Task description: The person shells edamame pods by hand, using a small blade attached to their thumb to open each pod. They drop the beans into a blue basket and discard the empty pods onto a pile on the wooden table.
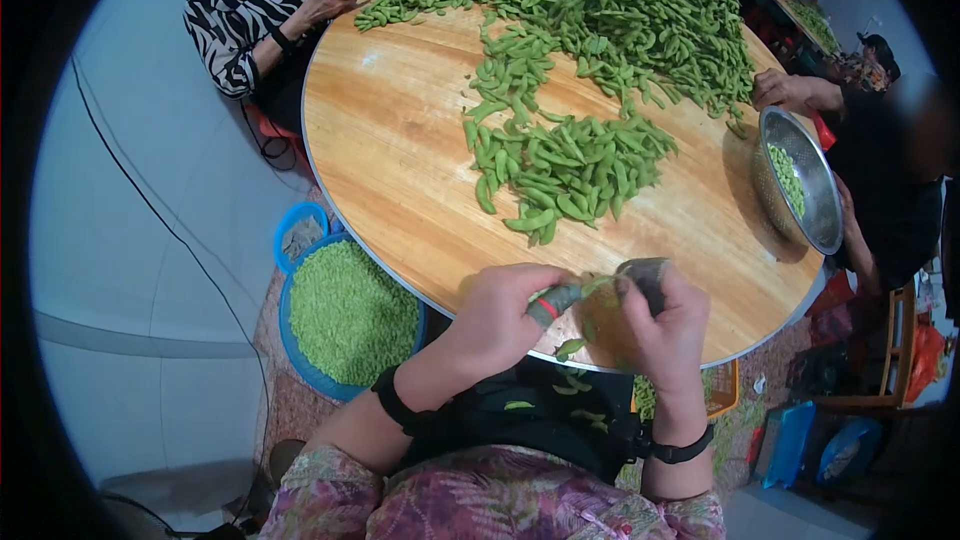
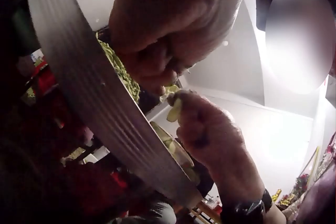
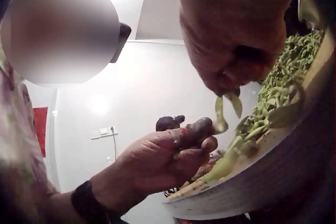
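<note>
Both hands are close together over the near edge of the round wooden table (image 1: 400, 190). The left hand (image 1: 500, 315), its thumb wrapped in grey-green with a red band, pinches one end of a green pod (image 3: 221, 116). The right hand (image 1: 665, 325) has curled fingers around the pod's other end; in the right wrist view a second pod piece (image 3: 235, 105) hangs from this hand (image 3: 236, 40). In the left wrist view the left hand (image 2: 173, 29) is above and the right hand (image 2: 215, 134) holds a pale green piece (image 2: 174, 110).
A small pile of pods (image 1: 575, 170) lies ahead, a large heap (image 1: 630, 10) behind it. A metal colander (image 1: 812, 190) tilts at the right edge. A blue basin of shelled beans (image 1: 352, 315) is lower left. Other people sit left (image 1: 250, 10) and right (image 1: 900, 170).
</note>
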Demonstrator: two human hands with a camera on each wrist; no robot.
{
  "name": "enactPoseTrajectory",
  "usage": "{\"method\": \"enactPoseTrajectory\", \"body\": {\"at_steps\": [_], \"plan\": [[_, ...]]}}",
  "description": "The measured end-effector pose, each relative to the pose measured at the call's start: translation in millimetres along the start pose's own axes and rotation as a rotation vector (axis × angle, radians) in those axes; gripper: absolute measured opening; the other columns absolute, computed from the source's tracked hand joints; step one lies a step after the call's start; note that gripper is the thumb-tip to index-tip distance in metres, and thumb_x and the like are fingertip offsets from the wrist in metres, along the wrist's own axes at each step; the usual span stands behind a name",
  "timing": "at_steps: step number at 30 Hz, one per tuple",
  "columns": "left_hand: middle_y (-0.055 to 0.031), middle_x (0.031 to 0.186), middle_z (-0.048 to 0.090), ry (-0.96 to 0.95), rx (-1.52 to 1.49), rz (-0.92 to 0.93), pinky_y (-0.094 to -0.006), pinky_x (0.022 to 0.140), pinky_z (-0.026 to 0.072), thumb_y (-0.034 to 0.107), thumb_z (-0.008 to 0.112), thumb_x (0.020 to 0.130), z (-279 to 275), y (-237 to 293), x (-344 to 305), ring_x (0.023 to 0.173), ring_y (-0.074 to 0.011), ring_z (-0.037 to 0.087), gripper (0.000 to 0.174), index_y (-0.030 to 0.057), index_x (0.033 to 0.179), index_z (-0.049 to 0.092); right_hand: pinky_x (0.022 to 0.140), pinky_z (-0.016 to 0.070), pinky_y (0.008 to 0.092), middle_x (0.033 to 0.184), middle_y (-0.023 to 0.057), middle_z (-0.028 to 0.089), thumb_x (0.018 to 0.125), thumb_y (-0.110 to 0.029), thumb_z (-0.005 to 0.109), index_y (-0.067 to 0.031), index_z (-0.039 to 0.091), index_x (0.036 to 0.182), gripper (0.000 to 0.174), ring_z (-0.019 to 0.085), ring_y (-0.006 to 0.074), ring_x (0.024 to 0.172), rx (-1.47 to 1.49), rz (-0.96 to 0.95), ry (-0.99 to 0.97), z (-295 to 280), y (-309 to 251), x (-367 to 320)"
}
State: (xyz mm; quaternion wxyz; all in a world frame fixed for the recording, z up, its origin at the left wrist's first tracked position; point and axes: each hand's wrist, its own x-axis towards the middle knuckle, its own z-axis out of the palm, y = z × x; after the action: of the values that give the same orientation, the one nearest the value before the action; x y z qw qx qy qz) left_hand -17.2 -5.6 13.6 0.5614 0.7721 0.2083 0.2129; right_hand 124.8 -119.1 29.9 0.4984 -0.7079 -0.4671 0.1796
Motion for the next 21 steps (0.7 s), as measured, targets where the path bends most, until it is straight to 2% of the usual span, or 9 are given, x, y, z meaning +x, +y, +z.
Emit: {"method": "enactPoseTrajectory", "body": {"at_steps": [2,3,5,8,12,14,19,20,21], "plan": [[-0.0122,0.079,0.061,0.006,-0.008,-0.070,-0.0290,0.062,0.0461,0.003,0.056,0.080,3.1,-4.9,-7.7,0.068,-0.0185,0.059,0.017,-0.0013,0.096,0.061,0.053,0.0435,0.0240,0.064,0.0095,0.058,0.076,-0.005,0.064,0.0001,0.060,0.082,0.009,0.054,0.0117,0.054,-0.159,-0.038,0.279,3.7,-1.7,0.6],[-0.0083,0.078,0.060,-0.063,-0.400,-0.225,-0.0255,0.060,0.0445,0.005,0.053,0.084,8.3,-7.4,-10.4,0.067,-0.0141,0.057,0.018,-0.0005,0.099,0.061,0.053,0.0450,0.0255,0.066,0.0125,0.060,0.076,-0.006,0.066,-0.0002,0.061,0.083,0.010,0.058,0.0167,0.055,-0.239,-0.109,0.308,5.6,-4.0,1.2],[-0.0025,0.079,0.055,-0.158,-0.963,-0.395,-0.0182,0.056,0.0388,0.007,0.045,0.090,17.3,-8.8,-11.0,0.063,-0.0079,0.049,0.019,0.0005,0.103,0.056,0.054,0.0455,0.0258,0.067,0.0126,0.060,0.075,-0.006,0.066,-0.0002,0.061,0.083,0.011,0.058,0.0174,0.055,-0.287,-0.183,0.291,13.6,-6.5,-3.0],[-0.0020,0.080,0.053,-0.081,-1.228,-0.425,-0.0182,0.055,0.0381,0.008,0.044,0.090,24.6,-6.2,-9.2,0.064,-0.0086,0.049,0.016,0.0016,0.102,0.053,0.054,0.0461,0.0253,0.067,0.0121,0.060,0.074,-0.005,0.067,0.0003,0.062,0.085,0.013,0.059,0.0170,0.056,-0.363,-0.303,0.234,25.2,-12.1,-10.0],[-0.0015,0.080,0.052,-0.080,-1.374,-0.346,-0.0176,0.052,0.0364,0.008,0.047,0.089,26.5,-16.7,-11.9,0.064,-0.0073,0.049,0.011,0.0029,0.099,0.051,0.051,0.0441,0.0227,0.066,0.0054,0.060,0.078,-0.004,0.064,0.0008,0.061,0.086,0.010,0.055,0.0082,0.057,0.035,-0.103,0.248,37.7,-9.5,-12.2],[-0.0020,0.079,0.053,-0.072,-1.423,-0.302,-0.0163,0.052,0.0359,0.008,0.048,0.089,25.7,-16.9,-11.7,0.064,-0.0065,0.049,0.011,0.0030,0.098,0.051,0.049,0.0420,0.0206,0.067,0.0024,0.058,0.081,-0.003,0.061,0.0005,0.059,0.088,0.008,0.051,0.0055,0.055,0.610,0.230,0.140,39.4,-14.4,-11.1],[-0.0051,0.081,0.057,-0.075,-1.156,-0.245,-0.0165,0.053,0.0374,0.005,0.054,0.085,4.3,-8.8,-18.9,0.064,-0.0076,0.052,0.014,0.0027,0.098,0.052,0.054,0.0414,0.0199,0.069,0.0029,0.059,0.081,-0.008,0.062,0.0011,0.057,0.087,0.013,0.052,0.0066,0.059,1.135,0.459,-0.087,24.8,-10.2,-7.7],[-0.0051,0.081,0.057,-0.073,-1.155,-0.245,-0.0165,0.053,0.0374,0.005,0.054,0.085,-5.3,-12.4,-23.1,0.064,-0.0076,0.052,0.014,0.0027,0.098,0.052,0.054,0.0414,0.0199,0.069,0.0029,0.059,0.081,-0.008,0.062,0.0011,0.057,0.087,0.013,0.052,0.0066,0.059,1.136,0.459,-0.089,19.2,-7.3,-4.7],[-0.0053,0.081,0.057,0.009,-0.891,-0.253,-0.0172,0.053,0.0379,0.006,0.055,0.084,-18.2,-18.4,-29.8,0.065,-0.0082,0.052,0.016,0.0029,0.099,0.052,0.052,0.0419,0.0227,0.069,0.0024,0.059,0.081,-0.009,0.062,0.0005,0.057,0.086,0.012,0.052,0.0077,0.057,0.830,0.261,-0.277,12.7,-4.6,-1.2]]}}
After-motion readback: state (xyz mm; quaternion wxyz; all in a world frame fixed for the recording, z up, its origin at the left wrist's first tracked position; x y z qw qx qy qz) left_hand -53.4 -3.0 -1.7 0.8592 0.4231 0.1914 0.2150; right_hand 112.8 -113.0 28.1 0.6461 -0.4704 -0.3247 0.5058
